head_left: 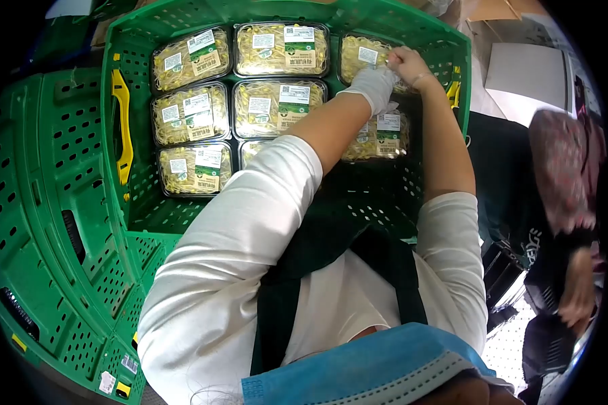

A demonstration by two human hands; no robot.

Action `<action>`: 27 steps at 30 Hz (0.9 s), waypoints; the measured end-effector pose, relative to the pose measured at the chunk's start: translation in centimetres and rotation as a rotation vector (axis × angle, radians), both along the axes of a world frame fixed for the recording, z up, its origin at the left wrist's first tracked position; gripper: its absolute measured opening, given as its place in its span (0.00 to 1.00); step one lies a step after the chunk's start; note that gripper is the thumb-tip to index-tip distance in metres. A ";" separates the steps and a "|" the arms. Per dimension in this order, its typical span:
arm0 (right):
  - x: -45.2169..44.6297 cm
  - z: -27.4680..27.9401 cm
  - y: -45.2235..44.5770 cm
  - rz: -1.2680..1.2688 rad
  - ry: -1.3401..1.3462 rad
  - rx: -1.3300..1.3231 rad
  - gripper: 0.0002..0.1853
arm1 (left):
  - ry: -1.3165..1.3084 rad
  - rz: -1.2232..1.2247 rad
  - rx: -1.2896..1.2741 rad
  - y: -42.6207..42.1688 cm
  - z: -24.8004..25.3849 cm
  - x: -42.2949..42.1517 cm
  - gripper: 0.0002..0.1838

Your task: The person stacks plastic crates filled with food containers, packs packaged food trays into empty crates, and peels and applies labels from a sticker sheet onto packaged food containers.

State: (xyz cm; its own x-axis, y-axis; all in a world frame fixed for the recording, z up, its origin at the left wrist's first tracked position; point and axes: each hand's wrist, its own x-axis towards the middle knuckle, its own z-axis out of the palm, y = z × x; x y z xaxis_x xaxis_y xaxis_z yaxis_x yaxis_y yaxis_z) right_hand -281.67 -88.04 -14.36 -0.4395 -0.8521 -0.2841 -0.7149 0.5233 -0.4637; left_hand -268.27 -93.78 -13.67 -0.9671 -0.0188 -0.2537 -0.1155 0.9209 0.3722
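Observation:
My left hand (373, 88), in a white glove, lies over the upper right pack of bean sprouts (358, 50) in a green crate (284, 13). Its fingers are mostly hidden, so its grip does not show. Right beside it is my bare right hand (410, 66), with fingers curled together at the glove's edge; what they pinch is too small to make out. Below both hands sits another pack of bean sprouts (390, 135), partly covered by my left forearm. Several clear-lidded packs, such as the top middle pack (267, 59), stand in rows to the left.
Yellow handles, including the left handle (123, 128), are on the crate's sides. More green crates (67, 202) stand at the left. On the right are a white box (527, 77) and another person's hand (577, 290) beside a patterned sleeve (564, 169).

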 end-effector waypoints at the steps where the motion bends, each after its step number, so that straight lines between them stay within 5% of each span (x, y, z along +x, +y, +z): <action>1: 0.1 0.0 0.3 0.034 0.077 -0.005 0.06 | 0.072 0.004 -0.016 0.0 0.1 0.4 0.37; 3: 0.3 0.7 0.5 0.076 0.162 -0.008 0.07 | 0.153 0.016 -0.030 -0.1 0.5 0.4 0.37; 6: 0.7 0.6 1.0 0.099 0.174 0.029 0.07 | -0.079 -0.034 -0.022 -0.1 0.8 0.2 0.37; 9: 1.0 0.6 1.3 -0.161 0.153 -0.150 0.07 | -0.006 0.025 0.017 -0.1 0.7 0.3 0.36; 16: 1.0 1.7 0.0 -0.300 0.091 -0.105 0.06 | 0.012 0.072 0.124 0.0 0.4 0.2 0.36; 18: 0.7 1.0 0.2 -0.270 0.523 -0.242 0.05 | 0.011 0.075 0.143 0.1 0.4 0.2 0.36; 22: 2.8 0.0 1.8 -0.429 0.451 -0.198 0.06 | 0.105 0.114 0.168 0.0 -0.1 0.7 0.32; 27: 4.9 -1.8 2.8 -0.017 0.501 -0.004 0.27 | 0.060 -0.028 0.277 -2.2 1.3 4.5 0.26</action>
